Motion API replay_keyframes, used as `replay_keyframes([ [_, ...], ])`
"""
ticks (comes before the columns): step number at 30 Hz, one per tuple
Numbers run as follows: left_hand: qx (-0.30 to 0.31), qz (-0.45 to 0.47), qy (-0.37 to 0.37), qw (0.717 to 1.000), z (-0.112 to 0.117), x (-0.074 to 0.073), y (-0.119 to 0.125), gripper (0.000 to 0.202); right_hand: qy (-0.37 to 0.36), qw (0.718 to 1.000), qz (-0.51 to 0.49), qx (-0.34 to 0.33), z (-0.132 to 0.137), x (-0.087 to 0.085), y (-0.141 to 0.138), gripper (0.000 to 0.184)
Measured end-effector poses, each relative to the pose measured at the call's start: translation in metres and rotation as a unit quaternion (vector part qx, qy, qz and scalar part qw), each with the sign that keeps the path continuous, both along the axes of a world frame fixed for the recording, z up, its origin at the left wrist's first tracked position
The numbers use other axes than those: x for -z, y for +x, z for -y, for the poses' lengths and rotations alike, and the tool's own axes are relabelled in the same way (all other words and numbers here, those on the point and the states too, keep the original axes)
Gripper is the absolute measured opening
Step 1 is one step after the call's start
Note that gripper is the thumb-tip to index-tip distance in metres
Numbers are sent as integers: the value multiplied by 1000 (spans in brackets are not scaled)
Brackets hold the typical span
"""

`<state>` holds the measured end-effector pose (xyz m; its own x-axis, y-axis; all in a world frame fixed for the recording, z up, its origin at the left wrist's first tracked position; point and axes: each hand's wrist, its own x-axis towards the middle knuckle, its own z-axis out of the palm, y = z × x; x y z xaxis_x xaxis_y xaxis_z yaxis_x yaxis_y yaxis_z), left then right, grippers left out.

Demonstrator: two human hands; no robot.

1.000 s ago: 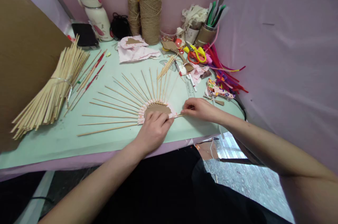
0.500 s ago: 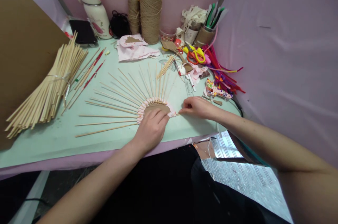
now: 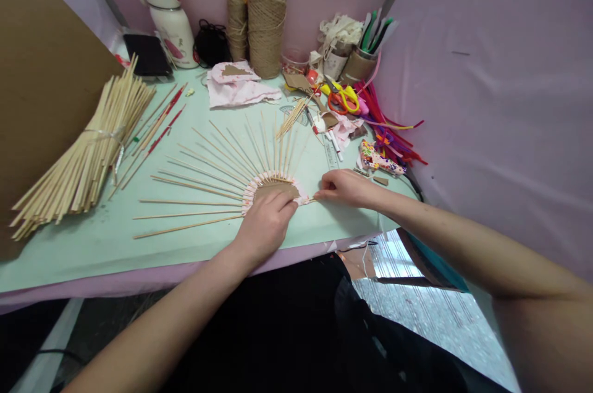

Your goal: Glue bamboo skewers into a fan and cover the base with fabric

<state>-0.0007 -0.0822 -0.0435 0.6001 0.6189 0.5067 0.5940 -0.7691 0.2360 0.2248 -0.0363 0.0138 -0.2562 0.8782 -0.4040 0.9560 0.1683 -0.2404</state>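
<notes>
A brown cardboard half-disc (image 3: 266,188) with a pink-and-white patterned cloth rim lies near the table's front edge. Thin wooden sticks (image 3: 199,178) fan out from the rim to the left and back. My left hand (image 3: 267,220) rests over the cardboard's near side, fingers bent onto it and holding it down; part of the piece is hidden beneath. At the rim's right end, my right hand (image 3: 340,187) pinches a wooden stick (image 3: 314,199), of which only a short bit shows.
A tied bundle of sticks (image 3: 88,158) lies at left beside red-marked sticks (image 3: 160,130). Along the back stand a white bottle (image 3: 171,28) and twine spools (image 3: 266,28). Scissors (image 3: 343,99), marker pens (image 3: 334,144) and pipe cleaners (image 3: 393,127) lie at right.
The view has shifted very slightly. Both hands keep the same place and hold, and the sticks lie as before.
</notes>
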Motion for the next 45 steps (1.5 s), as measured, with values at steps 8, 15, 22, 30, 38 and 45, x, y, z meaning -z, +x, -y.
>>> replay_keyframes([
  [8, 1, 18, -33, 999, 0, 1, 0, 27, 29, 999, -12, 37, 4, 3, 2, 29],
  [15, -2, 22, -46, 999, 0, 0, 1, 27, 19, 999, -10, 25, 2, 0, 1, 31],
  [22, 1, 24, -41, 999, 0, 0, 0, 27, 13, 1000, -7, 17, 1, -4, 0, 30],
  [30, 1, 18, -56, 998, 0, 0, 0, 27, 2, 1000, 13, 11, -2, -6, -1, 30],
  [38, 5, 28, -41, 999, 0, 1, 0, 27, 2, 1000, -3, 9, -2, -6, -1, 27],
  [45, 31, 16, -135, 990, -18, -26, -6, 29, 4, 998, -56, 28, 2, -3, 4, 27],
])
